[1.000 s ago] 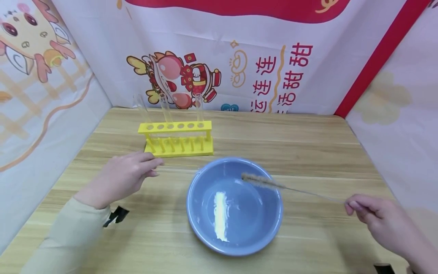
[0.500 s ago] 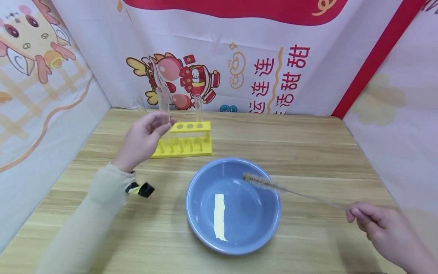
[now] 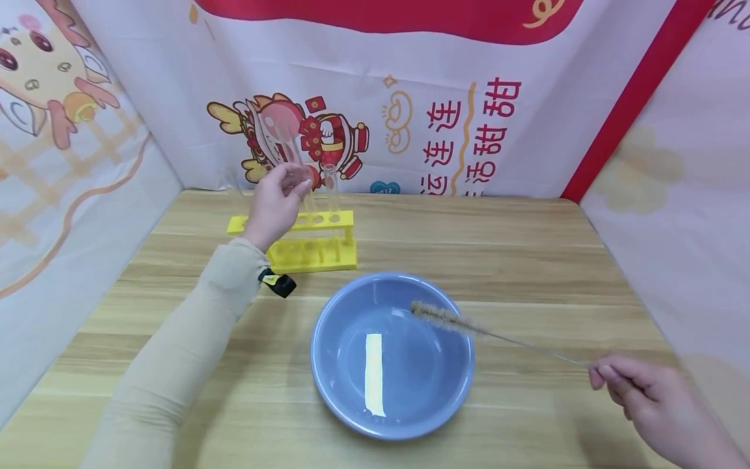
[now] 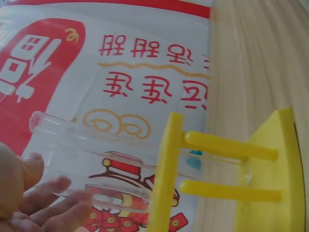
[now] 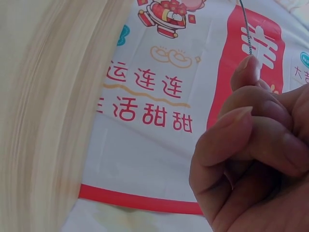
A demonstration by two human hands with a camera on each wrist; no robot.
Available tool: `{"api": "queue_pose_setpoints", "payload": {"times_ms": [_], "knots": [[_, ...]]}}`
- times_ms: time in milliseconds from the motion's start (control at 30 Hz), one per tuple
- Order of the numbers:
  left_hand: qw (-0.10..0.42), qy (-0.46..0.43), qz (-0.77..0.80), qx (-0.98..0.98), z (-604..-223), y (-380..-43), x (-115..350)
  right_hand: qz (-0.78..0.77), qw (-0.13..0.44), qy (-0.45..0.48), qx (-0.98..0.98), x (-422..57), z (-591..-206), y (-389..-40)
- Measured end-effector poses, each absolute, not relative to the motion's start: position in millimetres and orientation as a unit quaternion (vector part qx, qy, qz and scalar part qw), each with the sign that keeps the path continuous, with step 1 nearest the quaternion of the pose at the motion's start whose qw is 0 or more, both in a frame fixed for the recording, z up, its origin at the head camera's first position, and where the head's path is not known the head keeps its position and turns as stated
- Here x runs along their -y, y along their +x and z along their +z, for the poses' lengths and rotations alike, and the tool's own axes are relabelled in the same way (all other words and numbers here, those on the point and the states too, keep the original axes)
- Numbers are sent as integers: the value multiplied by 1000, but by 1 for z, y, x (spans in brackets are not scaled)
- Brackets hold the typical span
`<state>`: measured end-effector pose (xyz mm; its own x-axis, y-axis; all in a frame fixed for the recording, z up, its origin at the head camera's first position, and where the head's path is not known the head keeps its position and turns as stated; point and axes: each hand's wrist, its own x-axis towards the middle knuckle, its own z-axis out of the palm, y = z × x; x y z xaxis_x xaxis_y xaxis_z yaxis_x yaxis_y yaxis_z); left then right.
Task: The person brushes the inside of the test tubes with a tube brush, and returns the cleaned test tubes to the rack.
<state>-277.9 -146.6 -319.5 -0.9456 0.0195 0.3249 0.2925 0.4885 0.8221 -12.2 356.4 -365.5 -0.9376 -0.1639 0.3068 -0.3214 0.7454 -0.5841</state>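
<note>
My left hand (image 3: 278, 205) is at the yellow test tube rack (image 3: 328, 262) and grips a clear test tube (image 4: 128, 193) by its side. In the left wrist view, that tube's lower end is near the rack's top plate; whether it enters a hole is unclear. A second test tube (image 3: 332, 195) stands in the rack's right end, and a third, faint one (image 3: 231, 179) leans at its left end. My right hand (image 3: 662, 394) pinches the thin wire handle (image 5: 247, 31) of a test tube brush (image 3: 442, 317). Its bristles hang over the blue basin (image 3: 319, 352).
A wooden table (image 3: 527, 260) carries the rack and basin. Printed cloth (image 3: 515, 143) walls the back and both sides. Light reflects brightly inside the basin.
My left hand has risen from beside the rack's front left, taken hold of a test tube, and moved it rightward along the rack. The right hand and brush have hardly moved.
</note>
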Motion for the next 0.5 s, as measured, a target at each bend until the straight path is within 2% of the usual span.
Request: {"api": "queue_pose_setpoints", "payload": {"times_ms": [233,500], "knots": [[92,-73,-446,887,-338,-283,141,357,125,137,916,-356,-371,-15],[63,-56,-427,901,-354,-283,138,379,118,143,907,-359,-372,-18]]}}
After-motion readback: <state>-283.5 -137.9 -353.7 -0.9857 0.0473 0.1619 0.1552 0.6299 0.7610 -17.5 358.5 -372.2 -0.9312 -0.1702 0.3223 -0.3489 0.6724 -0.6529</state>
